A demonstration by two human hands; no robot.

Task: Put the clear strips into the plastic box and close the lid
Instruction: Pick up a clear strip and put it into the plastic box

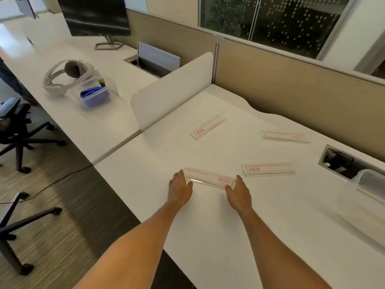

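A long clear plastic box (209,177) with a red label lies on the white desk (229,226) near its front edge. My left hand (180,185) touches the box's left end and my right hand (239,190) its right end, fingers extended against it. Three flat clear strips with red print lie farther back: one strip (207,127) at the centre back, a second strip (285,136) at the back right, and a third strip (267,168) just right of the box.
An open cable port (341,161) and a clear lid-like piece (370,181) sit at the desk's right side. A white divider (173,90) separates the neighbouring desk, which holds a headset (66,76), a clear tub (94,97) and a monitor (93,15). Office chairs (18,130) stand to the left.
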